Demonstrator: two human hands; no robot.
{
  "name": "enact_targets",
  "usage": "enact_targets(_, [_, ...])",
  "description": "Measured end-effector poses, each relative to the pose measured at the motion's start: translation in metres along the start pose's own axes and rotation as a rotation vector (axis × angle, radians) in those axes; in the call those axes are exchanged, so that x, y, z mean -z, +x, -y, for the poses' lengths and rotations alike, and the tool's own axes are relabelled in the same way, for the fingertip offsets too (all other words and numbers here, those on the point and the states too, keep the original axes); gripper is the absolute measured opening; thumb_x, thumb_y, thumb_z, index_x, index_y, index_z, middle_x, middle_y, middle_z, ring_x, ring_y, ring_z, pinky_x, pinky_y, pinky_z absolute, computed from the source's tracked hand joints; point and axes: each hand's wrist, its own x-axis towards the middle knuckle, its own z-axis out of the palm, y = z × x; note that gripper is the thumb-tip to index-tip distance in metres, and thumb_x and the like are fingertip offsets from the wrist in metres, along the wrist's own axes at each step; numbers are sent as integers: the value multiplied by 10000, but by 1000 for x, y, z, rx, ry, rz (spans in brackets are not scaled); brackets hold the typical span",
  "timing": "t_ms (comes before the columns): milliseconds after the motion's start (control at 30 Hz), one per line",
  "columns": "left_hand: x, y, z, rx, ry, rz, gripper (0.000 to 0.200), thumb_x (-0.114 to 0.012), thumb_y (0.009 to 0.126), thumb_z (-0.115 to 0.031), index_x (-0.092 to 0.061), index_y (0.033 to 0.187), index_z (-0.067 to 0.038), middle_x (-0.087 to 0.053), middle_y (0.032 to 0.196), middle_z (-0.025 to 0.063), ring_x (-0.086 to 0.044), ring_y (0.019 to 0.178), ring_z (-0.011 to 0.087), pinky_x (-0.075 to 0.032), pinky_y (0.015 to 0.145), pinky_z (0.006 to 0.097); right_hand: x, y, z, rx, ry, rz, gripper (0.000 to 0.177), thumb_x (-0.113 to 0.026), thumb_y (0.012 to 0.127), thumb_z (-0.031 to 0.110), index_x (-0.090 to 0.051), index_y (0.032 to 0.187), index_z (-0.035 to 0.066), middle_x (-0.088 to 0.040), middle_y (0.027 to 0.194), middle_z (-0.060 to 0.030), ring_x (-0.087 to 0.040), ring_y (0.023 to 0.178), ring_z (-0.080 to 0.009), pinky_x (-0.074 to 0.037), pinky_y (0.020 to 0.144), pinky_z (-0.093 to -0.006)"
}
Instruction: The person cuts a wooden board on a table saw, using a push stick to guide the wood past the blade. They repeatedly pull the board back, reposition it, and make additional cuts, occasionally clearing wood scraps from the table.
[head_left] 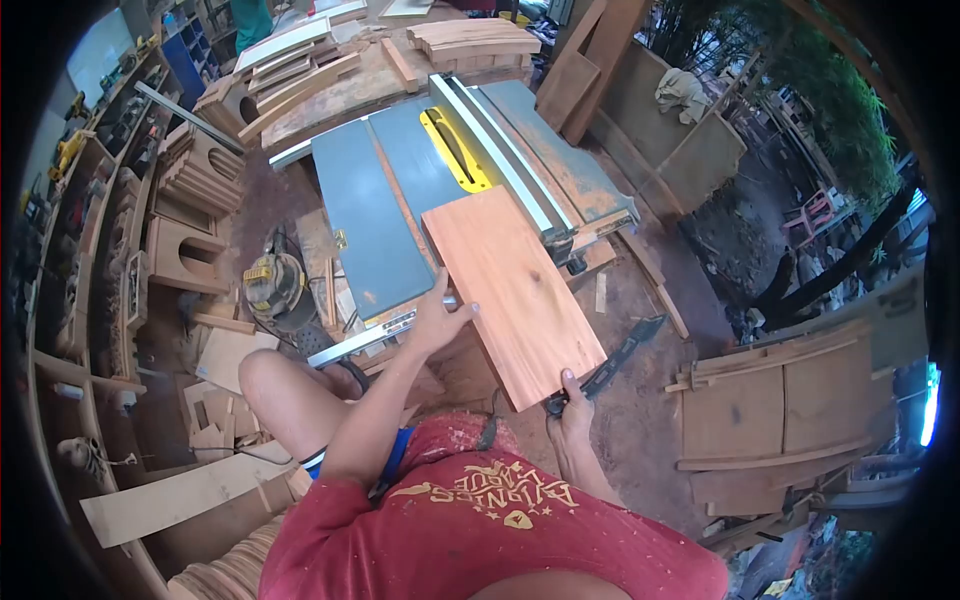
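A wide reddish-brown wooden board (515, 295) with a dark knot lies slanted, its far end over the table saw (375, 215) and its near end reaching toward my body. My left hand (438, 318) grips the board's left edge, thumb and fingers against the side. At the near right corner, my right hand (572, 408) holds the board with the thumb on top; its other fingers are hidden underneath. Just beyond the far end is the yellow throat plate (455, 152) with its dark slot. The metal rip fence (510, 160) runs along the right of the plate.
Behind the saw, stacked boards (475, 40) lie on a bench. Shelves with tools line the left. A yellow-and-black power tool (275, 280) stands on the floor left of the saw. Wooden panels (775, 400) lean at the right. Plywood offcuts (225, 420) lie at lower left.
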Motion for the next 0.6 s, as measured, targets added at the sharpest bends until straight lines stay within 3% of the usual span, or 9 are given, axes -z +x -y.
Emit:
enact_targets(33, [6,6,-6,74,-113,68,987,-747,864,-127,-116,1591,91,-521,1436,338,-612,1277,334,-515,1030,390,0,4,-1,-28,4,56,214,-764,895,47,-569,966,99,-623,885,-19,-661,813,-208,-619,814,-431])
enact_targets(67, [9,8,-8,-41,-45,33,958,-709,883,-67,-91,1603,71,-575,1392,306,-689,1149,315,-562,945,366,3,9,-4,-57,11,111,207,-768,890,44,-575,932,105,-623,865,-14,-659,802,-197,-619,806,-429])
enact_targets(200, [18,28,17,-14,-150,91,948,-691,894,-42,-72,1604,70,-573,1402,280,-698,1118,290,-566,933,354,-11,6,-4,-59,65,219,225,-777,887,49,-577,816,126,-620,803,-5,-644,758,-168,-617,758,-434])
enact_targets(267, [26,27,-10,76,-119,114,950,-690,899,-43,-63,1603,72,-607,1361,258,-701,1104,277,-562,936,347,-10,14,-9,-35,40,223,225,-777,891,56,-576,824,130,-625,816,-8,-643,754,-175,-617,743,-443])
enact_targets(467, [33,46,16,-49,41,60,938,-719,897,-111,-122,1591,91,-674,1171,222,-709,1050,286,-551,932,361,-8,36,-24,7,-24,253,229,-761,904,40,-568,826,135,-624,831,-18,-645,748,-203,-618,725,-439])
enact_targets(600, [43,59,7,-10,131,49,950,-738,885,-156,-147,1584,99,-676,1217,239,-700,1029,294,-543,920,369,-32,43,-27,1,-50,195,231,-743,913,19,-560,823,128,-626,836,-30,-650,735,-214,-616,701,-434])
